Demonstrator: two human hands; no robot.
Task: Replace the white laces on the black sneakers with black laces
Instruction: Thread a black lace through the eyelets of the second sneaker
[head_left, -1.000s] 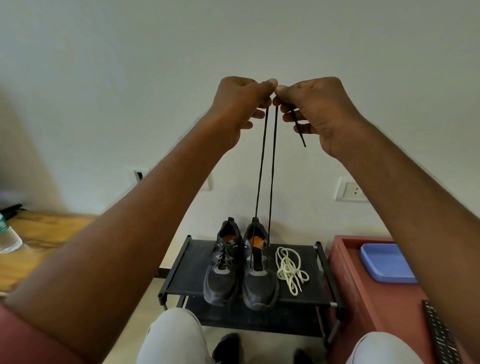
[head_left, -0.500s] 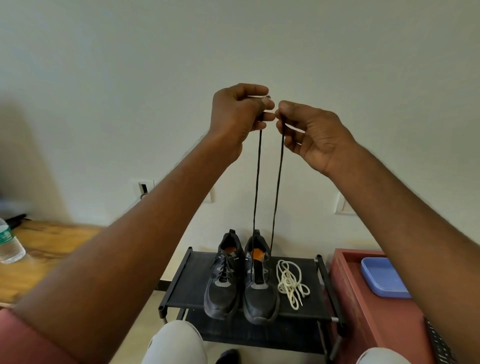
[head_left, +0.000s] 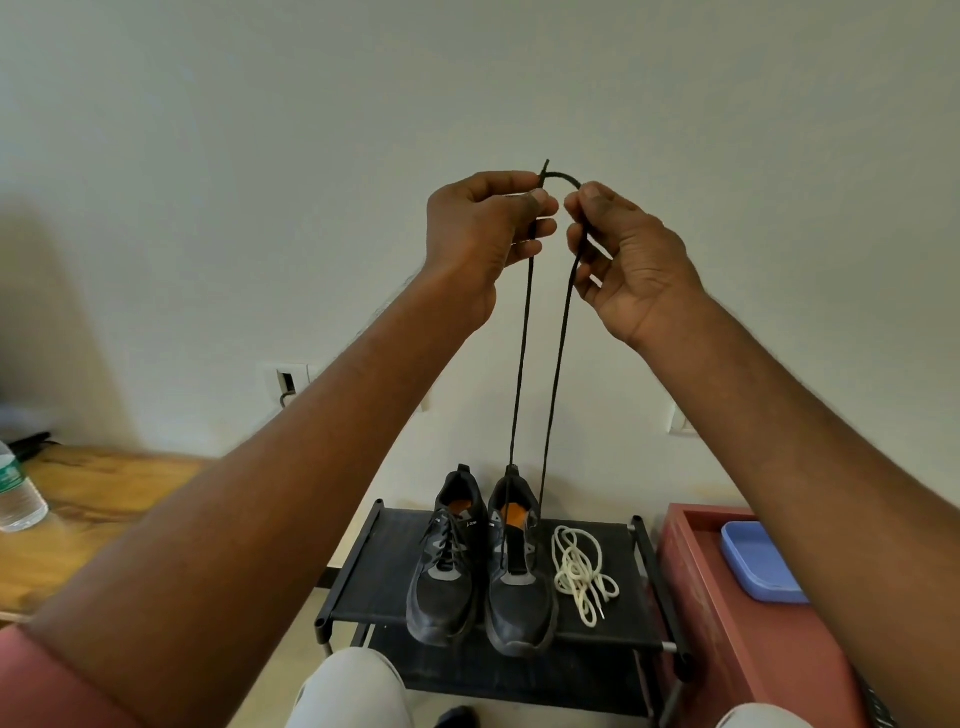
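Both hands are raised at twelve o'clock: the left hand (head_left: 485, 228) pinches one end of the black lace (head_left: 522, 364), the right hand (head_left: 623, 249) pinches the other. Its two strands hang into the unlaced sneaker (head_left: 517, 571) on the shoe rack (head_left: 363, 587), white laces (head_left: 582, 571) at three o'clock. Uneven pulling could leave one end short or slip the lace out of its eyelets.

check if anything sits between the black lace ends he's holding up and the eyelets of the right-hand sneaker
Nothing visible does. The left hand and right hand pinch the black lace, whose two strands hang freely to the right-hand sneaker. Its upper is bare of lacing; the white laces lie beside it on the shoe rack.
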